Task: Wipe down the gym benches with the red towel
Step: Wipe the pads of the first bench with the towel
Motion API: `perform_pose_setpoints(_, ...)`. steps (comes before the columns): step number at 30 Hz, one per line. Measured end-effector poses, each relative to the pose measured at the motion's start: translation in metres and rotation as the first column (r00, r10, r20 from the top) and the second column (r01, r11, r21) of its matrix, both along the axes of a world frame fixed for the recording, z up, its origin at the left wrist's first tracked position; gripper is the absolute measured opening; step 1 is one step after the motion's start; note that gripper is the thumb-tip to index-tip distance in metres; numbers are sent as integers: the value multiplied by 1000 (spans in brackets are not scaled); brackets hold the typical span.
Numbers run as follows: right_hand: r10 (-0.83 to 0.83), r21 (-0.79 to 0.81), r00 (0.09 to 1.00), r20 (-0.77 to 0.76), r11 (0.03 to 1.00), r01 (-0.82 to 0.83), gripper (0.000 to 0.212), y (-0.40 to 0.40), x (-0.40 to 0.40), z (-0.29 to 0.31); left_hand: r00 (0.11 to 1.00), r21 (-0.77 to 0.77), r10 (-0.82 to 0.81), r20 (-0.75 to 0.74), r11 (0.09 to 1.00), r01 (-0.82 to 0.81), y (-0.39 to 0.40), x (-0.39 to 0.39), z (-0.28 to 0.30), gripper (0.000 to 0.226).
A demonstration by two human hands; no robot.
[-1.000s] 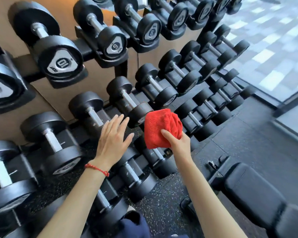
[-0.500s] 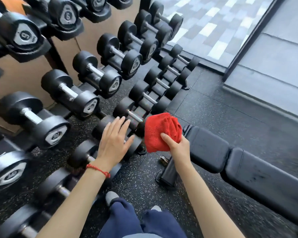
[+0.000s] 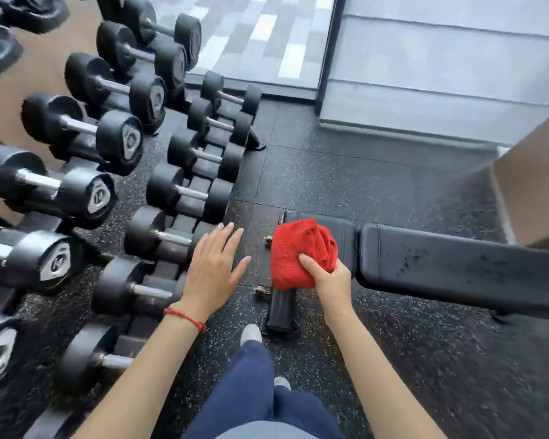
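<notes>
A bunched red towel (image 3: 295, 251) is gripped by my right hand (image 3: 330, 275), thumb pressed into the cloth. The towel hovers over the near end of a black padded gym bench (image 3: 441, 261), which runs to the right across the floor. The bench's long pad shows dark smudges; its short seat pad is partly hidden behind the towel. My left hand (image 3: 214, 264) is held out flat with fingers spread, holding nothing, to the left of the towel and above the floor beside the dumbbells.
A rack of black dumbbells (image 3: 114, 144) fills the left side, in several tiers down to the floor. The bench's foot (image 3: 281, 315) sits just ahead of my shoes (image 3: 251, 332). Speckled rubber flooring (image 3: 362, 175) lies beyond the bench, up to a grey wall (image 3: 441, 68).
The view has swung down and to the right, away from the dumbbell rack. The bench has come from the lower right edge to right under the towel. Both hands keep their pose.
</notes>
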State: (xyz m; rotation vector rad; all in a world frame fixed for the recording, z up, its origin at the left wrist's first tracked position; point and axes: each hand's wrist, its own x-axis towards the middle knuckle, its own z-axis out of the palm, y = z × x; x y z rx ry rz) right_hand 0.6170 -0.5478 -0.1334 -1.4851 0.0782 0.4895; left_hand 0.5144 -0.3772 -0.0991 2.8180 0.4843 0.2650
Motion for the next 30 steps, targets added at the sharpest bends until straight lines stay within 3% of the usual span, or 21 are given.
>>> perform_pose_setpoints(13, -256, -116, 965, -60, 962, 248, 30, 14, 91, -37, 966, -69, -251, -67, 967, 247, 41, 134, -49, 48)
perform_pose_setpoints(19, -282, -194, 958, -60, 944, 266, 32, 13, 133, -69, 959, -134, -240, -153, 966, 221, 42, 177, -78, 54)
perform_pose_setpoints(30, -178, -294, 974, -143, 947, 129, 34, 5, 193, -164, 942, -161, -189, -277, 976, 148, 26, 225, -174, 53)
